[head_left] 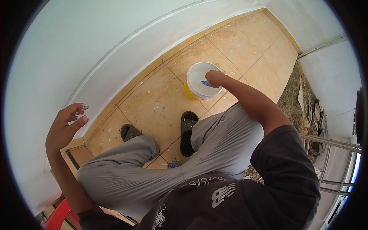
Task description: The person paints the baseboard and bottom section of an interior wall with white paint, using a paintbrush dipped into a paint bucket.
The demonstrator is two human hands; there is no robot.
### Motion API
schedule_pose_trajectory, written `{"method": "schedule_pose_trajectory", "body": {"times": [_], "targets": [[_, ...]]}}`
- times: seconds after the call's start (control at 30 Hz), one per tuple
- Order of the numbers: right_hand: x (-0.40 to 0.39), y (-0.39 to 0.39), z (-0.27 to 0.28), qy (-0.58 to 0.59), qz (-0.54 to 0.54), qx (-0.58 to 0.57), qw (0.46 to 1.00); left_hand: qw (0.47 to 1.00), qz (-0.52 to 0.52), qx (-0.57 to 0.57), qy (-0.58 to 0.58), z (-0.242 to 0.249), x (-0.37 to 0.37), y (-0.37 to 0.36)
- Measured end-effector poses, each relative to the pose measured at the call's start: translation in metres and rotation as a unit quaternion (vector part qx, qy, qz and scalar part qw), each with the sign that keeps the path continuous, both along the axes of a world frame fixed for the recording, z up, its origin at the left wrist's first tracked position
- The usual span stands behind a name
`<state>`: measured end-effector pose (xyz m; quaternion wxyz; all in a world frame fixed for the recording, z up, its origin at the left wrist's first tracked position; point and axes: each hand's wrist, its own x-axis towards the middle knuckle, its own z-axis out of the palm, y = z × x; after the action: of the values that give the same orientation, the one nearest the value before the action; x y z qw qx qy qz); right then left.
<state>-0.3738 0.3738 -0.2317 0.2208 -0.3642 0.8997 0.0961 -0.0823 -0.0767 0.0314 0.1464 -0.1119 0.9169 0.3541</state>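
Observation:
Over the top of a white and yellow bucket, my right hand is closed on a blue tool, whose lower part is inside the bucket. The bucket stands upright on the tiles, with whitish contents or a white inner wall. My left hand is raised at the left in front of the white wall, fingers curled but apart, holding nothing. Its fingertips carry white smears.
The white wall curves along the left and top, above tan skirting. Tiled floor has white specks. Sandals are on my feet. Grass and debris lie right, beside metal rails. Something red is at lower left.

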Motion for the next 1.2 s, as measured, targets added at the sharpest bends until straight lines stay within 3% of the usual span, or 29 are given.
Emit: {"method": "schedule_pose_trajectory", "body": {"times": [0.2, 0.3, 0.33, 0.4, 0.47, 0.53, 0.63, 0.7, 0.8, 0.87, 0.97, 1.07, 1.2], "targets": [[-0.04, 0.01, 0.051, -0.092, -0.052, -0.016, 0.994, 0.999, 0.029, 0.018, 0.017, 0.003, 0.008, -0.006], [-0.032, 0.022, 0.08, -0.091, -0.064, -0.061, 0.992, 0.994, 0.061, 0.053, 0.073, 0.02, 0.031, -0.049], [-0.035, 0.029, 0.072, -0.086, -0.073, -0.081, 0.99, 0.983, 0.11, -0.001, 0.15, 0.034, 0.044, -0.059], [-0.032, 0.036, 0.07, -0.113, -0.129, -0.139, 0.975, 0.896, 0.247, -0.081, 0.361, 0.057, 0.069, -0.065], [-0.034, 0.045, 0.06, -0.124, -0.158, -0.163, 0.966, 0.75, 0.323, -0.03, 0.577, 0.066, 0.092, -0.062], [-0.025, 0.042, 0.069, -0.119, -0.142, -0.179, 0.966, 0.669, 0.346, 0.025, 0.658, 0.063, 0.115, -0.048], [-0.026, 0.04, 0.064, -0.137, -0.135, -0.181, 0.964, 0.699, 0.337, 0.001, 0.631, 0.037, 0.134, 0.003], [-0.024, 0.037, 0.065, -0.132, -0.126, -0.186, 0.965, 0.742, 0.278, 0.063, 0.606, 0.014, 0.128, 0.061], [-0.023, 0.032, 0.062, -0.133, -0.105, -0.179, 0.969, 0.953, 0.021, 0.019, 0.301, 0.001, 0.119, 0.114], [-0.021, 0.028, 0.061, -0.137, -0.096, -0.176, 0.97, 0.97, -0.097, 0.052, 0.216, -0.043, 0.113, 0.138], [-0.022, 0.023, 0.062, -0.131, -0.09, -0.184, 0.97, 0.983, -0.154, -0.005, -0.103, -0.059, 0.096, 0.155], [-0.015, 0.022, 0.064, -0.124, -0.098, -0.193, 0.968, 0.985, -0.162, -0.004, 0.053, -0.069, 0.103, 0.155], [-0.01, 0.021, 0.068, -0.122, -0.107, -0.185, 0.969, 0.988, -0.146, -0.007, 0.046, -0.067, 0.103, 0.15]]}}
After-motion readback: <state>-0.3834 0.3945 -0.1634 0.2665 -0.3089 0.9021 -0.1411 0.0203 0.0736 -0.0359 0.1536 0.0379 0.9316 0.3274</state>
